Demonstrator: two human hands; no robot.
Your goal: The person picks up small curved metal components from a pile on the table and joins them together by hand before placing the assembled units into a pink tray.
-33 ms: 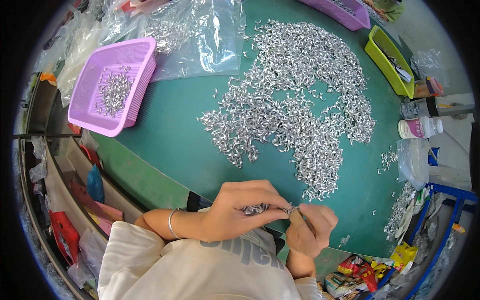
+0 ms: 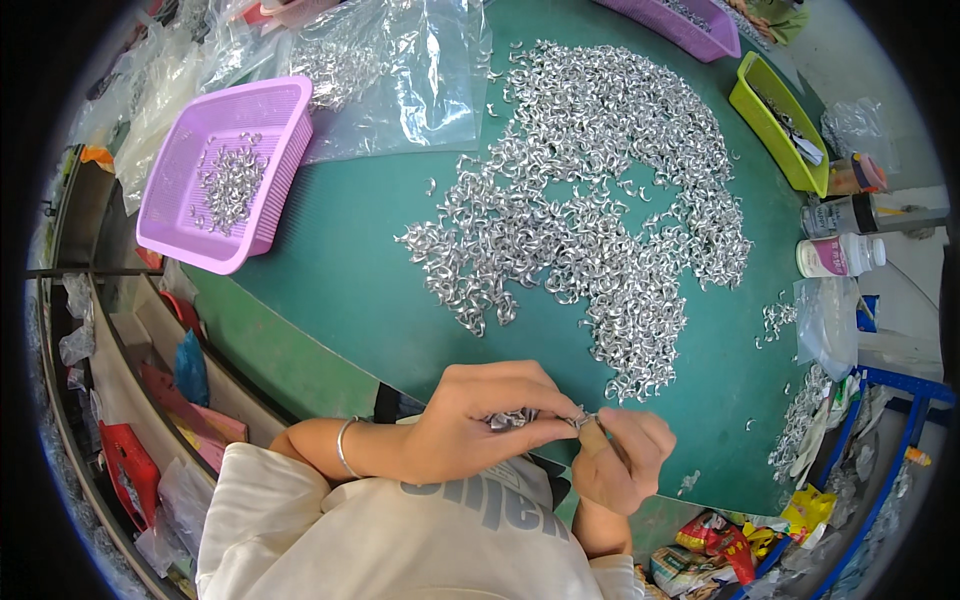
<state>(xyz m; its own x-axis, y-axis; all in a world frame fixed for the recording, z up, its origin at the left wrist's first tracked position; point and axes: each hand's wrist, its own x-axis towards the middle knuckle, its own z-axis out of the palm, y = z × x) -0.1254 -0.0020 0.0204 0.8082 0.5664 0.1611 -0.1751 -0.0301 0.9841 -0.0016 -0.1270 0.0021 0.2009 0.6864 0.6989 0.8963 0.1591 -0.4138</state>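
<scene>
My left hand (image 2: 490, 420), with a bangle (image 2: 345, 447) on its wrist, is closed around several small curved silvery metal pieces (image 2: 512, 419). Its thumb and forefinger pinch one such piece (image 2: 580, 420) at the tips. My right hand (image 2: 622, 460) meets it there, fingers closed on the same spot; a tan wrap (image 2: 594, 438) shows on one of its digits. Exactly how the right fingertips grip the piece is too small to tell. Just beyond both hands spreads a large heap of the same curved metal pieces (image 2: 600, 230) on the green table (image 2: 340, 260).
A purple basket (image 2: 275, 205) with some pieces stands at left, beside a clear plastic bag (image 2: 420, 100) of more. At right are a green basket (image 2: 775, 130), a white bottle (image 2: 835, 256) and scattered pieces (image 2: 800, 420). Another purple basket (image 2: 700, 35) sits at the far edge.
</scene>
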